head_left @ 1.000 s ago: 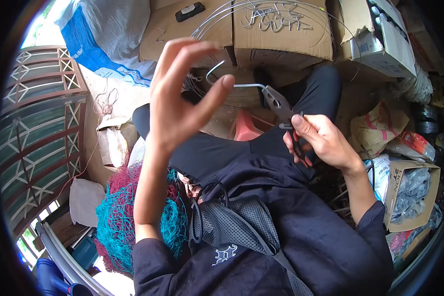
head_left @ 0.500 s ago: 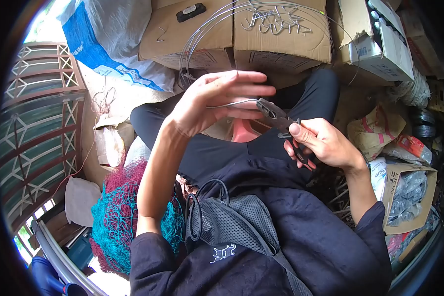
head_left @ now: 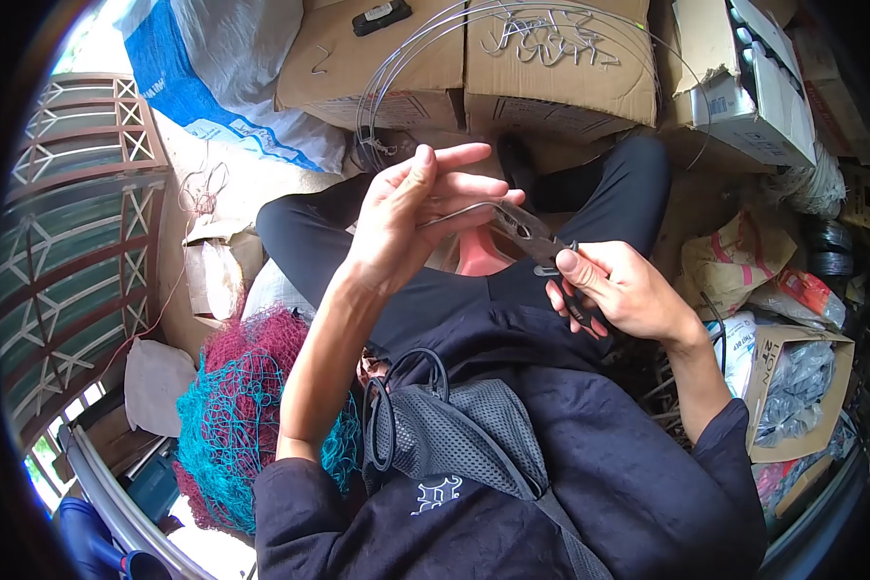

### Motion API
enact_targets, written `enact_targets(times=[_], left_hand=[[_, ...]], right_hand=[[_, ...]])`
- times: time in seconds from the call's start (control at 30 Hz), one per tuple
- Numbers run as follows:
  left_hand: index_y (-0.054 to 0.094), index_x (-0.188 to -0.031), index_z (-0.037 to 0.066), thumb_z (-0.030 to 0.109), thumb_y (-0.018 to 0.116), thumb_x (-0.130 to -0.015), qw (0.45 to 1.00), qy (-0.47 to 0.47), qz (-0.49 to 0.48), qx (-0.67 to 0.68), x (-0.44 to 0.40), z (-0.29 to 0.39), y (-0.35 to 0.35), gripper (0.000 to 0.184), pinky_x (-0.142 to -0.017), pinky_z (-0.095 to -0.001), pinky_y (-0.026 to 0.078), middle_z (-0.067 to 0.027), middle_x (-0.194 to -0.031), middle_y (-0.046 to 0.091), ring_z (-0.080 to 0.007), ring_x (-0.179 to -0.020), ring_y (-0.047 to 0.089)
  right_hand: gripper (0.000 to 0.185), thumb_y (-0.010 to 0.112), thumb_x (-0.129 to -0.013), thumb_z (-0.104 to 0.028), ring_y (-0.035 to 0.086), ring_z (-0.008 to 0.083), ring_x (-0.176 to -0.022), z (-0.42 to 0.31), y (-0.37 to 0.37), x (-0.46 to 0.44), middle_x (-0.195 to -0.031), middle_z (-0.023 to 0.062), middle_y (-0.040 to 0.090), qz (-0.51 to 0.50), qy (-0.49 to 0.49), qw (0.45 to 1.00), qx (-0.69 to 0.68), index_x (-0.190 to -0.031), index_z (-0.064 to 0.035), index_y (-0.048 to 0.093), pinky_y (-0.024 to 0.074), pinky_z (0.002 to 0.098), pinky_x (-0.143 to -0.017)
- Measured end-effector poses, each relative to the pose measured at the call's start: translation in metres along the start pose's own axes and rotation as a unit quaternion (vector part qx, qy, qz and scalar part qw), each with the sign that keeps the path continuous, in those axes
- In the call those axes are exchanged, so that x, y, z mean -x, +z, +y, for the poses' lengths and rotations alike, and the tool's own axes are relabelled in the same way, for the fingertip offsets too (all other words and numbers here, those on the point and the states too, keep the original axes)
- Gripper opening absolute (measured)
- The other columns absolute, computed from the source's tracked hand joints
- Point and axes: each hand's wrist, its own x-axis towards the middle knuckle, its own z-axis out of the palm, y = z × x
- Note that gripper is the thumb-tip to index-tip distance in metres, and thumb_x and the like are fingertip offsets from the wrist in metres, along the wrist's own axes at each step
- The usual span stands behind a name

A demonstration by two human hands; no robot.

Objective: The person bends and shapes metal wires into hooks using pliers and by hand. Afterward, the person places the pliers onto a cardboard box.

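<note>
My right hand (head_left: pixel 621 288) is closed on the handles of dark pliers (head_left: pixel 534 237), whose jaws point up and left. A short piece of bent wire (head_left: pixel 459 212) runs from the jaws across the palm of my left hand (head_left: pixel 418 213). The left fingers are apart and stretched toward the pliers; the thumb points up. Whether the palm touches the wire, I cannot tell. Beyond the hands, several bent wire hooks (head_left: pixel 551 39) lie on a cardboard box (head_left: pixel 561 85), and a coil of long wire (head_left: pixel 369 97) arches over the boxes.
A black object (head_left: pixel 381 17) and one small bent wire (head_left: pixel 321 60) lie on the left box. Teal and maroon netting (head_left: pixel 237 420) is at my left side. On the right stands an open carton with grey plastic (head_left: pixel 797 387). Something pink (head_left: pixel 478 253) shows between my legs.
My left hand has come down and right from above, and its palm now lies along the wire. The pliers have moved slightly left and down, still in my right hand.
</note>
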Motion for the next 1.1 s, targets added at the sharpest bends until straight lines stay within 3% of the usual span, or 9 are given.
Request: enact_targets(times=[0.23, 0.5, 0.63, 0.67, 0.8, 0.87, 1.0, 1.03, 1.1], left_hand=[[0.035, -0.151, -0.007, 0.054, 0.031, -0.109, 0.975, 0.173, 0.075, 0.115, 0.001, -0.021, 0.037, 0.073, -0.125, -0.0475, 0.027, -0.021, -0.156, 0.046, -0.032, -0.149, 0.039], [0.032, -0.157, 0.001, 0.063, 0.033, -0.105, 0.97, 0.202, 0.108, 0.084, -0.017, -0.049, 0.042, 0.08, -0.118, -0.043, 0.038, -0.0137, -0.163, 0.038, -0.0302, -0.151, 0.035], [0.038, -0.151, -0.002, 0.063, 0.032, -0.106, 0.979, -0.004, -0.021, 0.204, 0.0, -0.064, 0.039, 0.079, -0.106, -0.0453, 0.051, -0.0245, -0.145, 0.056, -0.0357, -0.118, 0.066], [0.038, -0.151, 0.0, 0.066, 0.029, -0.105, 0.992, 0.09, 0.006, 0.082, 0.002, -0.064, 0.037, 0.081, -0.097, -0.0458, 0.058, -0.0274, -0.135, 0.061, -0.0378, -0.103, 0.073], [0.038, -0.151, 0.001, 0.062, 0.024, -0.108, 0.985, 0.086, 0.129, 0.075, -0.001, -0.052, 0.011, 0.077, -0.066, -0.0343, 0.061, -0.0232, -0.11, 0.071, -0.0277, -0.081, 0.075], [0.041, -0.149, 0.001, 0.059, 0.026, -0.109, 0.973, 0.108, 0.193, 0.064, -0.002, -0.052, 0.007, 0.072, -0.061, -0.0301, 0.06, -0.0187, -0.1, 0.072, -0.0235, -0.069, 0.072], [0.056, -0.116, 0.002, 0.05, 0.033, -0.112, 0.95, 0.054, 0.303, 0.043, 0.004, -0.047, 0.009, 0.054, -0.047, -0.0227, 0.035, 0.0015, -0.069, 0.05, -0.0088, -0.049, 0.04], [0.056, -0.099, 0.006, 0.048, 0.038, -0.112, 0.942, 0.068, 0.313, 0.1, 0.002, -0.047, 0.012, 0.048, -0.05, -0.0234, 0.026, 0.0061, -0.065, 0.034, -0.0069, -0.049, 0.025], [0.057, -0.096, 0.007, 0.046, 0.04, -0.112, 0.963, 0.08, 0.232, 0.111, 0.005, -0.051, 0.007, 0.045, -0.05, -0.0252, 0.029, 0.0072, -0.063, 0.032, -0.0059, -0.049, 0.026]], right_hand=[[0.058, 0.043, -0.109, -0.052, 0.063, 0.0121, -0.061, 0.0, 0.031, -0.02, -0.078, 0.0065, 0.063, 0.079, -0.096, 0.99, -0.061, -0.091, 0.0008, 0.059, 0.0489, 0.0243, -0.051], [0.053, 0.042, -0.11, -0.045, 0.069, 0.0165, -0.069, 0.014, 0.065, -0.043, -0.087, 0.0105, 0.066, 0.117, -0.177, 0.965, -0.151, -0.1, 0.0042, 0.059, 0.0552, 0.0268, -0.057], [0.052, 0.04, -0.111, -0.045, 0.068, 0.0151, -0.065, 0.009, 0.076, -0.048, -0.084, 0.0087, 0.068, 0.023, -0.173, 0.978, -0.113, -0.104, 0.003, 0.06, 0.0544, 0.0261, -0.059], [0.053, 0.042, -0.11, -0.046, 0.068, 0.0137, -0.067, 0.007, 0.077, -0.045, -0.084, 0.0078, 0.068, 0.052, -0.164, 0.974, -0.145, -0.099, 0.0022, 0.061, 0.0542, 0.0253, -0.061], [0.05, 0.05, -0.108, -0.043, 0.063, 0.0087, -0.07, 0.012, 0.073, -0.036, -0.094, 0.0086, 0.071, 0.009, -0.162, 0.979, -0.121, -0.117, 0.0042, 0.065, 0.0516, 0.0236, -0.065], [0.049, 0.054, -0.107, -0.04, 0.061, 0.0072, -0.072, 0.017, 0.069, -0.033, -0.098, 0.0087, 0.072, -0.011, -0.141, 0.984, -0.111, -0.125, 0.0048, 0.065, 0.0504, 0.0231, -0.065], [0.044, 0.062, -0.105, -0.033, 0.062, 0.0084, -0.083, 0.03, 0.049, -0.034, -0.105, 0.0079, 0.072, -0.035, -0.083, 0.99, -0.107, -0.126, 0.0046, 0.066, 0.0516, 0.0246, -0.071], [0.041, 0.063, -0.104, -0.032, 0.06, 0.0078, -0.081, 0.037, 0.049, -0.035, -0.102, 0.0059, 0.071, -0.033, -0.104, 0.985, -0.132, -0.124, 0.0041, 0.068, 0.0513, 0.025, -0.072], [0.041, 0.065, -0.103, -0.029, 0.06, 0.01, -0.082, 0.033, 0.053, -0.03, -0.104, 0.0063, 0.071, -0.038, -0.138, 0.965, -0.218, -0.127, 0.0033, 0.067, 0.0517, 0.0273, -0.077]])
